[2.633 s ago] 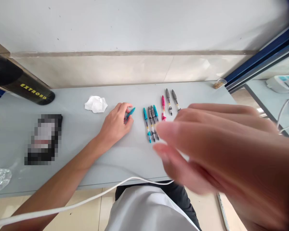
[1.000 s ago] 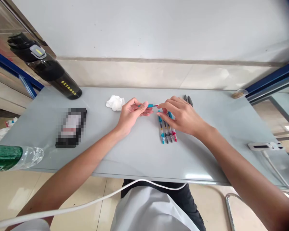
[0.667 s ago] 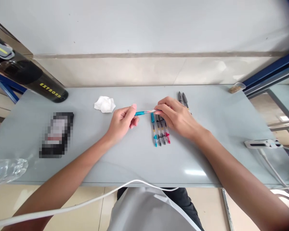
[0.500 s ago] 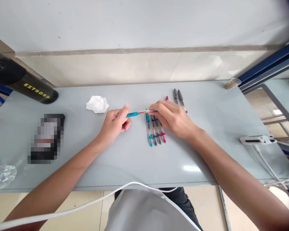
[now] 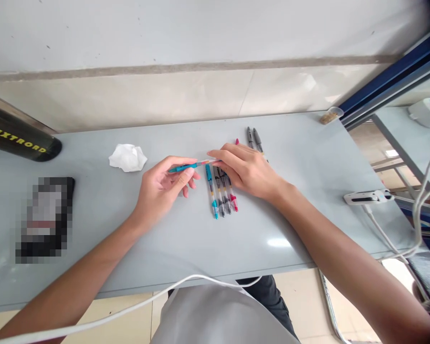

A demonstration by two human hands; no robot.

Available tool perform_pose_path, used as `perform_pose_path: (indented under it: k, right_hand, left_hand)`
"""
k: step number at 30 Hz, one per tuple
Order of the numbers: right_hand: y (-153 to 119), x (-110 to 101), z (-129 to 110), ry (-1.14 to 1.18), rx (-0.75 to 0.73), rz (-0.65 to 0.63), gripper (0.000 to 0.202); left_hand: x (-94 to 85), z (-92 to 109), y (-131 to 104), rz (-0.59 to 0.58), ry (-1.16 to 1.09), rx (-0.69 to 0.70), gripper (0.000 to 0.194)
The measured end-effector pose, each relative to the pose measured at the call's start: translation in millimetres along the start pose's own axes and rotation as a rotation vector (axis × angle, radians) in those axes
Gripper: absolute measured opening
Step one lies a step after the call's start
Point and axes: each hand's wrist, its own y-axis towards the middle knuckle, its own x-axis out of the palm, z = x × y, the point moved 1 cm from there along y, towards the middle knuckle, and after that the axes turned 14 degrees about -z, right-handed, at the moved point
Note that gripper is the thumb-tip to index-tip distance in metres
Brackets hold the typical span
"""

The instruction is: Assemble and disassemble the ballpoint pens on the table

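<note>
A teal pen (image 5: 182, 168) with a clear barrel is held level above the table between both hands. My left hand (image 5: 165, 179) pinches its teal end between thumb and fingers. Closed on the other end of the same pen is my right hand (image 5: 249, 169), whose fingers hide that tip. Beneath and beside the right hand, several pens lie in a row: a teal pen (image 5: 211, 191) on the left, black ones (image 5: 220, 193) in the middle and a red-tipped pen (image 5: 233, 200). Behind them are two grey-capped pens (image 5: 254, 137), partly covered by the right hand.
A crumpled white tissue (image 5: 128, 157) lies left of the hands. Further left are a blurred-out black object (image 5: 45, 217) and a dark bottle (image 5: 21, 141). A small clear cup (image 5: 331, 115) stands at the back right. A white device (image 5: 368, 197) with a cable lies at right.
My left hand has shifted its grip: its fingers have opened out from a tighter fist, and more of the pen's teal end shows. The view has turned slightly right.
</note>
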Motion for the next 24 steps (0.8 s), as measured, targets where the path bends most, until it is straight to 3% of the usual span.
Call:
perform_pose_path:
  k: [7,15,18,20,24]
  right_hand:
    - [-0.3,6.4,-1.6,0.097,-0.058,-0.019,0.019]
    - [-1.7,3.7,-2.6,0.144,-0.017,-0.046,0.023]
    - [-2.2,2.6,-2.4,0.17,0.003,-0.091,0.032]
    - [-2.3,2.8,-2.4,0.184,0.005,-0.104,0.034]
    - [-1.1,3.5,-3.8,0.168,-0.02,-0.069,0.027]
  left_hand:
    - [-3.9,0.8,0.7,0.051,0.061,-0.089,0.029]
    - [-3.5,2.7,1.8,-0.006,0.126,-0.148,0.059]
    - [-3.4,-0.2,2.0,-0.017,0.106,-0.143,0.047]
    - [-3.0,-2.6,1.6,-0.01,0.112,-0.121,0.05]
    - [-2.8,-5.2,1.0,0.012,0.156,-0.084,0.038]
